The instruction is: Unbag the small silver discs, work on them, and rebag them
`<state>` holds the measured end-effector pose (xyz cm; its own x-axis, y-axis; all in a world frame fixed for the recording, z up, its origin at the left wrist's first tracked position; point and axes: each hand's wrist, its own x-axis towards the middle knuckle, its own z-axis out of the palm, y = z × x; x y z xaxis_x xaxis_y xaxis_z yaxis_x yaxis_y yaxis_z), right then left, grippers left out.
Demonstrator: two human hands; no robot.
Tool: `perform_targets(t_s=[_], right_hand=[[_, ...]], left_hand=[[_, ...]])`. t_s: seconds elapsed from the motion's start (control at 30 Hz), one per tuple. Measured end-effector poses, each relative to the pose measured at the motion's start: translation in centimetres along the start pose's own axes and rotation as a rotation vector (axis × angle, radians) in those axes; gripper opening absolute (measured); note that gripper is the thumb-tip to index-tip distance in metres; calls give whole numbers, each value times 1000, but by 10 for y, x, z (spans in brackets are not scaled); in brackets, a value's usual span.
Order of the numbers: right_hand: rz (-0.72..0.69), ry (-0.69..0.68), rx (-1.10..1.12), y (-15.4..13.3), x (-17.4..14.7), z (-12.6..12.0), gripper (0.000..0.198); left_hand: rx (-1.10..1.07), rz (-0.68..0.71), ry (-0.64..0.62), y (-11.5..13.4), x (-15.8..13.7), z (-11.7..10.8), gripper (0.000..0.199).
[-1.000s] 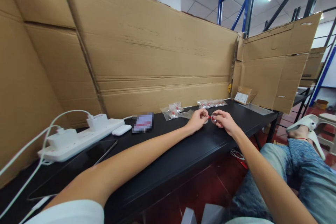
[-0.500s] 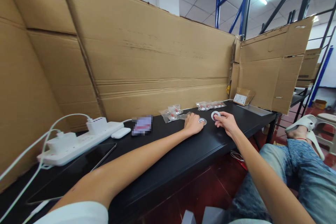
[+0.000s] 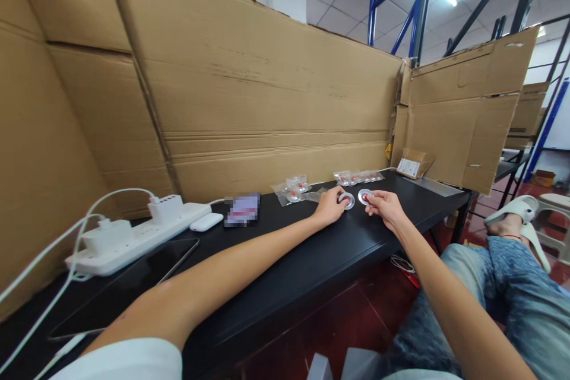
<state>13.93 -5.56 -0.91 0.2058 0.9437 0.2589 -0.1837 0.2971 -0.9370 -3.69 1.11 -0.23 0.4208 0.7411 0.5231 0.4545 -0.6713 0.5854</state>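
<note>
My left hand point(image 3: 328, 208) pinches a small round transparent disc point(image 3: 351, 200) by its left side, just above the black table. A second round disc point(image 3: 365, 194), clear-rimmed with a red centre, is held at its lower right edge between the thumb and fingers of my right hand point(image 3: 385, 208). Both discs face me, side by side with a narrow gap between them. Behind my left hand lies an empty-looking clear plastic bag point(image 3: 314, 195). What exactly the discs are is too small to tell.
Bagged discs with red centres lie in one pile point(image 3: 293, 190) and one row point(image 3: 358, 177) near the cardboard wall point(image 3: 276, 95). At left are a power strip point(image 3: 146, 240) with cables, a white case point(image 3: 206, 222), a tablet point(image 3: 129, 285) and a blurred card-like item point(image 3: 243, 210).
My left hand has lifted its disc from nearly flat on the table to face me, closer to the other disc. My right hand has barely moved.
</note>
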Motion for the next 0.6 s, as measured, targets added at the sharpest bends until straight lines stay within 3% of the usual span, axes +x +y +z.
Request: perform_targets(t_s=[0.4,0.6], right_hand=[[15,26,2,-6,-3,4,26],[4,33,6,-3,-1,2,34]], left_hand=[[-183,-37,20,-1,2,3,14],[-455,-140,-33,4,0,3,17]])
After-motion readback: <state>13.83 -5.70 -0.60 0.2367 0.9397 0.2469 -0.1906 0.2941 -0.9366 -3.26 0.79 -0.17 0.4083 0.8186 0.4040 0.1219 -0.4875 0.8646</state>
